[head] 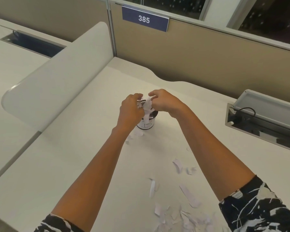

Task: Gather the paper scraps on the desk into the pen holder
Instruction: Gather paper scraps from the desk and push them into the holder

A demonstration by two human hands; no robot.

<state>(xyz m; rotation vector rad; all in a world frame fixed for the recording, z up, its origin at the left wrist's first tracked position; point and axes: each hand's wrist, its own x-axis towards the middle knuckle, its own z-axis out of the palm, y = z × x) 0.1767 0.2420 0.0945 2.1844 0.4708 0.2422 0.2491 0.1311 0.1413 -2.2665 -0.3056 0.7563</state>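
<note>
hands: my left hand (131, 108) and right hand (164, 102) both pinch paper wad (146, 106) over pen holder (146, 123)
loose scraps (189, 195): desk (74, 164), 5 o'clock of holder

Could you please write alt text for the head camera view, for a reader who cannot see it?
Both hands, left hand and right hand, push paper scraps into a pen holder on a white desk. More loose scraps lie nearer the person.

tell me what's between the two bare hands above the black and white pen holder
In the head view, a bunch of white paper scraps sits between the left hand and right hand, hanging into the pen holder.
</note>
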